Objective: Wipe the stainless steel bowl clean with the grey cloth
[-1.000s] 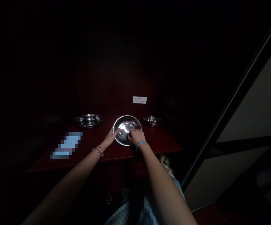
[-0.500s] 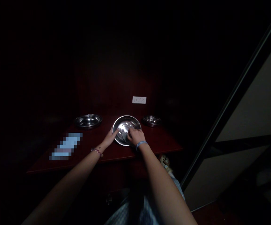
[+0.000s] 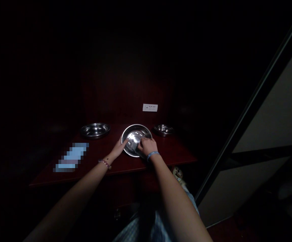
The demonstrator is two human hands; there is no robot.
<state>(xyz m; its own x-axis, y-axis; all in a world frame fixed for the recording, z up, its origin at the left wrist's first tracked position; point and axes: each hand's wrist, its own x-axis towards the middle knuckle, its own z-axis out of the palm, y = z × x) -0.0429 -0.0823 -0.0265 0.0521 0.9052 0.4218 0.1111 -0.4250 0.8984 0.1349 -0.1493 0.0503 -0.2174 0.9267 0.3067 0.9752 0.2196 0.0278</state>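
Observation:
A shiny metal bowl (image 3: 136, 131) is tilted toward me over the dark red table. My left hand (image 3: 118, 148) grips its left rim, thumb over the inside and fingers behind the outer wall. Inside the bowl's lower right, the fingers of my right hand (image 3: 147, 147) are closed on a greyish cloth (image 3: 135, 148), which lies against the inner surface. Most of the cloth is hidden under that hand, and the picture is dim.
Another metal bowl (image 3: 95, 130) stands at the back left of the table (image 3: 105, 166), and smaller stacked-looking metal bowls (image 3: 163, 130) at the back right. A blurred-out bluish patch (image 3: 72, 156) lies left. A white socket panel (image 3: 150, 107) is on the back wall.
My right hand has shifted slightly to the right within the bowl, showing a little more of the cloth. The left hand and the bowl stay nearly still.

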